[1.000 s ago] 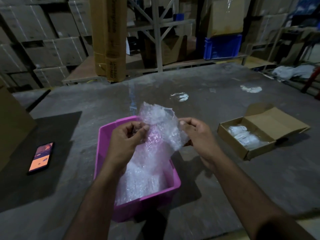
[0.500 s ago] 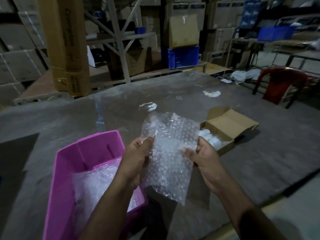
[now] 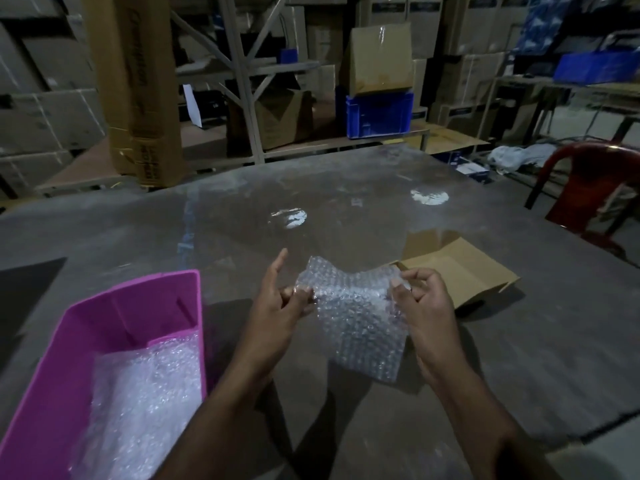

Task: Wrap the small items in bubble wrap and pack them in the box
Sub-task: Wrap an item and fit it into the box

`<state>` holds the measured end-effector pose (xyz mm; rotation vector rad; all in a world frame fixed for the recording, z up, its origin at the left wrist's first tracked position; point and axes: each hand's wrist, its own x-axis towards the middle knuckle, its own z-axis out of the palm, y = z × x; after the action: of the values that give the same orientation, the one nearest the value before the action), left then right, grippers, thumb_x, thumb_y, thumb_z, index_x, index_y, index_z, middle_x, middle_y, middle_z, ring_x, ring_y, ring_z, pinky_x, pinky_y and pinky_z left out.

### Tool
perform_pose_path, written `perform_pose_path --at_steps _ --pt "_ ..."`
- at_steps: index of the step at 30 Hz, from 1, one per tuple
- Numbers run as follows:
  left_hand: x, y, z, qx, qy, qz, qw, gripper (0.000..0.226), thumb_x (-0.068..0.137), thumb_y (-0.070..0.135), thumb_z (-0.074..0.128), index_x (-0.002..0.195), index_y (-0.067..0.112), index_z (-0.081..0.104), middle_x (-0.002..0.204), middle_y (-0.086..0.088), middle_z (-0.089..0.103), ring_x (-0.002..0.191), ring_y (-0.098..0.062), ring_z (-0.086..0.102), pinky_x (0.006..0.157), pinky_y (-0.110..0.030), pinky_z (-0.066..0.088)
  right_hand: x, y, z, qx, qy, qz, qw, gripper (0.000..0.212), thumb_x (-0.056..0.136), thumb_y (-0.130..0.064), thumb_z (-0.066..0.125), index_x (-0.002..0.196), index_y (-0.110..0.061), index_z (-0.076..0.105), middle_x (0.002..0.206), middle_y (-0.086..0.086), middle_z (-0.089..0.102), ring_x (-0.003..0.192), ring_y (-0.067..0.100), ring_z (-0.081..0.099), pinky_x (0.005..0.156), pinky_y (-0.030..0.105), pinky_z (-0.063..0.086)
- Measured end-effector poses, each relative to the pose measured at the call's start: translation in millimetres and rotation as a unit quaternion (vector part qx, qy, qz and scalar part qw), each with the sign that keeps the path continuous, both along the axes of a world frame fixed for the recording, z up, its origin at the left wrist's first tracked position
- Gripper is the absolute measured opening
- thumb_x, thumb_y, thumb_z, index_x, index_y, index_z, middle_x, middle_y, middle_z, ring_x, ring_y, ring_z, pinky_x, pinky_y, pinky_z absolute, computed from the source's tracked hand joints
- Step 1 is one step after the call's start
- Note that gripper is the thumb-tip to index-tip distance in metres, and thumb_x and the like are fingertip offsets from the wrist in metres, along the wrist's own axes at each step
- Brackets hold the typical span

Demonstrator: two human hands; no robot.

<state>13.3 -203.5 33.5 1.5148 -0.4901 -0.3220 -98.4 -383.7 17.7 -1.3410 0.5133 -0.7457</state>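
Note:
A clear sheet of bubble wrap hangs above the grey table, held at its two upper corners. My left hand pinches the left corner with thumb and fingers, its index finger pointing up. My right hand pinches the right corner. Behind my right hand lies the open cardboard box; its inside is hidden by the hand and the sheet. The pink bin at the lower left holds more bubble wrap.
A red plastic chair stands at the table's right edge. Beyond the far edge are a tall cardboard carton, metal shelving, stacked boxes and a blue crate. Two bright reflections show on the table.
The sheet came out of the pink bin and moved right, toward the cardboard box. It now sits lower, spread between both hands. The view swung right, and the phone left the frame.

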Motion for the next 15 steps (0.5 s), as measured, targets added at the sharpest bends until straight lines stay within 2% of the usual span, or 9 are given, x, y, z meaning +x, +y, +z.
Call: perform_pose_path --at_steps 2,4,6,7,9,11,13,15 --pt "1 -12 1 -0.005 -0.005 -0.002 1.000 0.051 0.102 0.009 0.055 0.145 0.035 0.048 0.080 -0.006 0.056 0.076 -0.008 0.059 0.079 -0.023 0.056 0 -18 0 -0.016 -0.009 0.053 0.998 0.019 0.091 -0.011 0.071 0.108 -0.019 0.066 0.096 -0.001 0.075 0.087 0.017 0.065 0.075 0.030 0.055" --pt "2 -24 1 -0.004 -0.003 -0.009 1.000 0.040 0.103 0.006 0.051 0.133 0.030 0.062 0.080 0.000 0.058 0.075 -0.008 0.056 0.076 -0.022 0.056 -1 -37 1 -0.028 -0.010 0.111 0.993 0.036 0.083 -0.002 0.078 0.113 -0.021 0.070 0.115 -0.006 0.073 0.106 0.012 0.067 0.087 0.028 0.057" --pt "1 -34 0 -0.004 0.003 -0.010 1.000 0.034 0.102 0.004 0.052 0.123 0.023 0.070 0.093 0.001 0.068 0.079 -0.006 0.060 0.077 -0.020 0.055 0 -54 0 -0.051 0.006 0.162 0.985 0.050 0.077 0.000 0.082 0.117 -0.028 0.071 0.132 -0.006 0.066 0.123 0.009 0.061 0.097 0.030 0.054" --pt "1 -38 1 -0.001 0.002 -0.006 1.000 0.030 0.099 0.006 0.057 0.121 0.021 0.072 0.102 0.000 0.073 0.085 -0.006 0.063 0.081 -0.020 0.055 0 -62 0 -0.070 0.020 0.182 0.981 0.054 0.077 -0.001 0.083 0.119 -0.032 0.070 0.134 -0.007 0.065 0.125 0.009 0.060 0.100 0.031 0.053" --pt "2 -44 1 0.005 -0.005 -0.004 1.000 0.033 0.088 0.013 0.071 0.120 0.020 0.072 0.112 0.000 0.076 0.096 -0.008 0.067 0.088 -0.022 0.054 2 -77 2 -0.108 0.044 0.199 0.973 0.053 0.079 -0.002 0.082 0.121 -0.033 0.069 0.129 -0.012 0.067 0.121 0.006 0.062 0.101 0.032 0.053" --pt "2 -51 0 0.033 -0.027 0.002 0.999 0.043 0.076 0.018 0.082 0.118 0.023 0.074 0.111 0.002 0.077 0.095 -0.008 0.068 0.087 -0.024 0.056 3 -89 5 -0.156 0.067 0.183 0.968 0.043 0.083 -0.006 0.080 0.115 -0.033 0.071 0.113 -0.020 0.072 0.105 -0.003 0.066 0.093 0.024 0.056" --pt "1 -60 -2 0.079 -0.074 0.031 0.994 0.038 0.074 0.018 0.086 0.110 0.025 0.077 0.101 0.011 0.077 0.085 0.000 0.067 0.078 -0.021 0.055 5 -100 7 -0.224 0.092 0.160 0.957 0.030 0.085 -0.013 0.079 0.105 -0.035 0.074 0.091 -0.016 0.072 0.076 -0.003 0.062 0.073 0.018 0.055" --pt "-2 -68 -2 0.107 -0.128 0.073 0.983 0.024 0.076 0.018 0.087 0.098 0.024 0.079 0.091 0.015 0.075 0.072 0.004 0.063 0.067 -0.016 0.051 9 -111 5 -0.277 0.100 0.154 0.943 0.020 0.085 -0.019 0.080 0.095 -0.035 0.075 0.086 -0.009 0.069 0.066 0.005 0.056 0.065 0.021 0.052"
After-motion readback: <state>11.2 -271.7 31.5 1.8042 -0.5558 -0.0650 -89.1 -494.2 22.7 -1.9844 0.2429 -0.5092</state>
